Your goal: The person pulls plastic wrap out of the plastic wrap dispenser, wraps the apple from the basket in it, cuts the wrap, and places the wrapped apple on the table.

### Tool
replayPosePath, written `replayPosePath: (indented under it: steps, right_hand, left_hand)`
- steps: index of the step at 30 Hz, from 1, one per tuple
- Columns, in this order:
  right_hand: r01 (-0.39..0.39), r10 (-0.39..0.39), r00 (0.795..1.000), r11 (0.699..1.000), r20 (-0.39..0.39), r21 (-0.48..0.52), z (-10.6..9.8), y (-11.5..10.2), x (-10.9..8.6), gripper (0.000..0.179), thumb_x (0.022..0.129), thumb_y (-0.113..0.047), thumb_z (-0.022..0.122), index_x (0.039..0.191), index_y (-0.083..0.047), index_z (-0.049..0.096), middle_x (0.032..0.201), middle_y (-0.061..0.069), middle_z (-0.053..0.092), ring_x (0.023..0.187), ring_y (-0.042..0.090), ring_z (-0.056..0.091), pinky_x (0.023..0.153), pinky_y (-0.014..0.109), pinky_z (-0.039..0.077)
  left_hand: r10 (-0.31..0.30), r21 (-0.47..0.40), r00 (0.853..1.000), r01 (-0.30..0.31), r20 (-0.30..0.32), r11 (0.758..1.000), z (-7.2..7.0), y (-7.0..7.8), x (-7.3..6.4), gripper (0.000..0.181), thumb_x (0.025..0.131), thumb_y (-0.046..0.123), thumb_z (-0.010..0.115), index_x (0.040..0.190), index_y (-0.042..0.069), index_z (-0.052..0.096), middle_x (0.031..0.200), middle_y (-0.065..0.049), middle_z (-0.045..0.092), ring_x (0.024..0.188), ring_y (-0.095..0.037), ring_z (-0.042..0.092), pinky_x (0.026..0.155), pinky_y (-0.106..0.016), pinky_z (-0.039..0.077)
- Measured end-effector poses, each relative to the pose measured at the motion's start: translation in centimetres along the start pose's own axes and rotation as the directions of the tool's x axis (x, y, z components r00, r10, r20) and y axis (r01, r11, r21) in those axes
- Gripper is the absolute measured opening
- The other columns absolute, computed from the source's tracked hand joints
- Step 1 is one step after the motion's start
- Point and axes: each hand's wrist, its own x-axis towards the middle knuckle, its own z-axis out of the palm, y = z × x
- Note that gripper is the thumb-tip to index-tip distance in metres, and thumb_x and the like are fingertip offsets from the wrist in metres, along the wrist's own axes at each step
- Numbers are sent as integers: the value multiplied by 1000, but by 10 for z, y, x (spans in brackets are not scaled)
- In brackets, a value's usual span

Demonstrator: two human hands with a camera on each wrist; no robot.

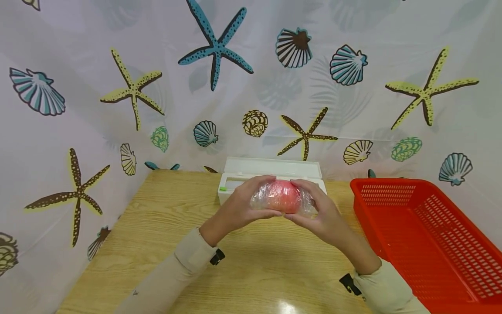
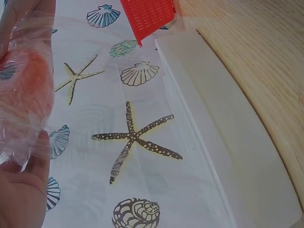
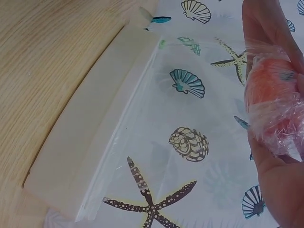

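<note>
A red apple (image 1: 284,196), wrapped in clear cling film (image 1: 259,199), is held up over the table in front of me. My left hand (image 1: 242,203) grips its left side, thumb below and fingers above. From the other side my right hand (image 1: 326,213) holds it in the same manner. Loose, crinkled film sticks out at both ends of the apple. Both wrist views show the wrapped apple (image 2: 28,95) between thumb and fingers at the frame's edge. Behind the hands stands a white cling film dispenser (image 1: 270,167) with its lid raised, partly hidden by them.
A red plastic basket (image 1: 382,231) with perforated sides stands on the right of the wooden table (image 1: 164,209). A curtain (image 1: 243,96) printed with starfish and shells hangs behind and beside the table. A small green piece (image 1: 223,189) shows on the dispenser's left end.
</note>
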Motion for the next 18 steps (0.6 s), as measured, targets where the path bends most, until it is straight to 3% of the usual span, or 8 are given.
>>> replayPosePath:
  steps: [4,7,12,14,18]
  right_hand:
    - [-57,57,998,998,4,12,1,-1,-2,74,73,-14,81,136,-18,42,132,1,46,111,20,50,77,31,52]
    - [-99,98,995,995,10,27,0,-7,-2,73,73,-10,80,135,-14,42,131,4,48,109,22,51,78,29,52]
    - [-120,120,993,991,-3,55,-1,-25,0,68,74,-3,78,133,-2,43,127,14,50,103,27,54,76,28,53]
    - [-130,131,991,990,-20,56,-2,-28,1,66,74,-2,77,131,0,44,125,15,52,101,27,55,74,27,53]
    - [-185,188,982,980,-32,71,-2,-29,2,64,75,-3,76,131,0,45,125,16,51,99,28,55,70,27,54]
  left_hand:
    - [-58,24,998,57,35,998,1,1,-2,75,77,48,71,138,18,39,136,5,44,123,-8,41,93,-28,43]
    - [-71,48,995,67,67,997,0,1,-3,77,77,51,69,140,19,36,140,6,40,126,-7,36,98,-29,40]
    - [51,147,995,-63,84,987,-2,0,-3,83,74,50,72,141,16,35,147,-2,29,133,-15,27,103,-35,34]
    - [111,200,990,-126,88,972,-3,-1,-4,85,73,51,73,141,17,34,148,-4,26,133,-18,27,103,-35,34]
    - [172,276,980,-194,100,941,-3,-5,-7,87,71,48,75,141,18,32,149,-7,24,133,-20,27,105,-34,32]
